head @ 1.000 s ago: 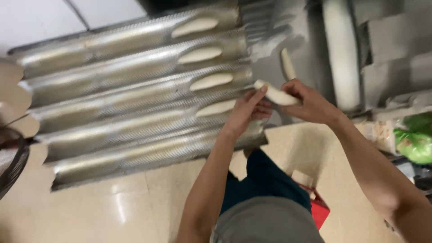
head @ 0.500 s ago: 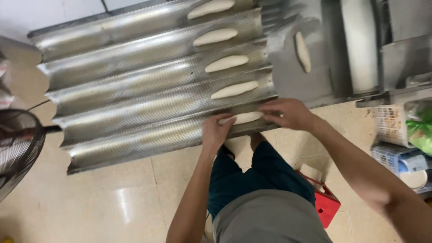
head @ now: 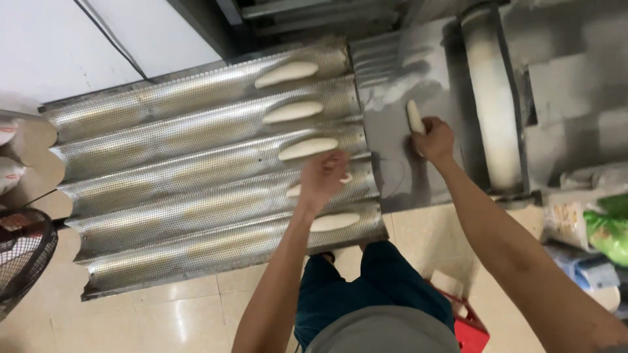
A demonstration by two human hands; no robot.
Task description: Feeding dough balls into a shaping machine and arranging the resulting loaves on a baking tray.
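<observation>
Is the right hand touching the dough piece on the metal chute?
Touching. The head view shows the right hand with its fingers laid on the lower end of the dough piece on the metal chute; no gap shows between them.

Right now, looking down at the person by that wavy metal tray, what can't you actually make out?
- Fourth dough piece, head view: mostly hidden under the left hand.
- Right hand: whether its grip has closed on the dough piece on the metal table is unclear; fingers face away.
- Fan: cut off by the left edge.
- Green bag: cut off at the right edge, contents unreadable.
- Tray: perforations blur.
</observation>
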